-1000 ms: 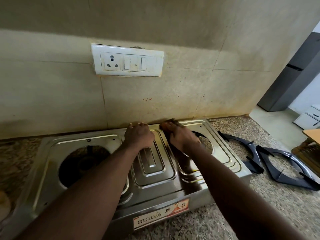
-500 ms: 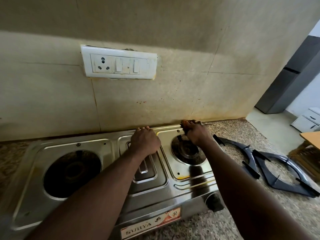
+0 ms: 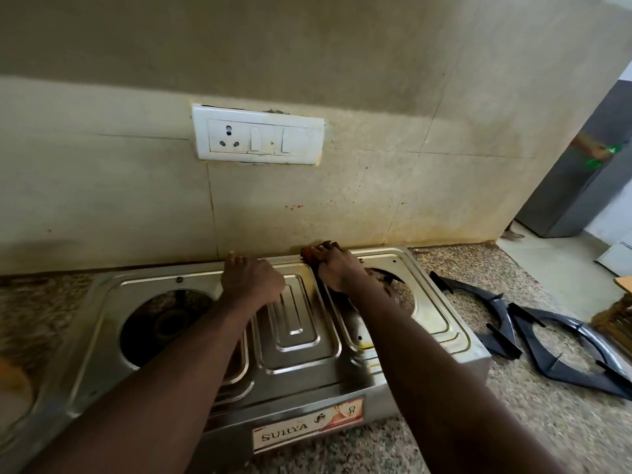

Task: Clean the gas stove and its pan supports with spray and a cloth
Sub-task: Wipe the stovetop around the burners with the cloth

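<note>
Along the back of the stove (image 3: 297, 340), the left hand (image 3: 251, 280) grips the rim — the right hand (image 3: 337, 268) clutches a cloth (image 3: 308, 256) there. The pan supports (image 3: 506, 319) lie alongside.

Silver stove (image 3: 297, 336) (2 black supports (image 3: 578, 328))

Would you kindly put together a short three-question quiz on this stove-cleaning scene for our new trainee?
1. True or false: both pan supports lie on the counter, off the stove.
2. The right hand holds a cloth against the stove's: A) front label B) back rim C) left burner hole.
3. Which hand rests on the stove without a cloth?
Key: 1 true; 2 B; 3 the left hand.
</note>
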